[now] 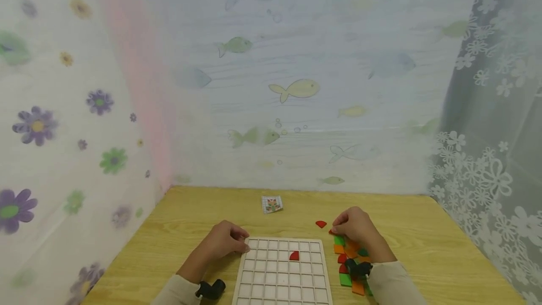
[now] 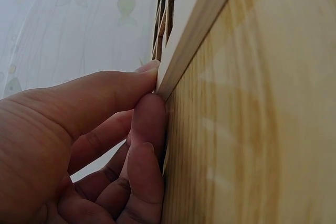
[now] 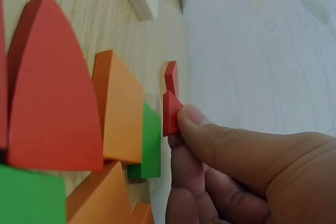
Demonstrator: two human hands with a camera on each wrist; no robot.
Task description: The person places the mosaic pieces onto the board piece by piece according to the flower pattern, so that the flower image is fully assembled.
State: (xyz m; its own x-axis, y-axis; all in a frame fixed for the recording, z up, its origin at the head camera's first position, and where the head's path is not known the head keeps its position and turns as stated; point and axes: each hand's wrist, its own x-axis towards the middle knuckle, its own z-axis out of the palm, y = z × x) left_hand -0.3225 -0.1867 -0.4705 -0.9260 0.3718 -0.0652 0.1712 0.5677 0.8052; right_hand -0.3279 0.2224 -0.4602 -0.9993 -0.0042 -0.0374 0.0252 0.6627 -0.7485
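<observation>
On the table lies a square-celled wooden grid board with one red quarter-circle piece in an upper cell. My left hand pinches the board's far left corner between thumb and forefinger, close up in the left wrist view. Right of the board, my right hand holds a small red piece between thumb and fingertips. Another red piece lies just left of that hand. Below the hand are several red, orange and green pieces, partly hidden by the wrist.
A small patterned card lies behind the board. Fish-printed sheeting hangs behind the table, with a flowered curtain at left and a lacy one at right. Each wrist bears a black camera.
</observation>
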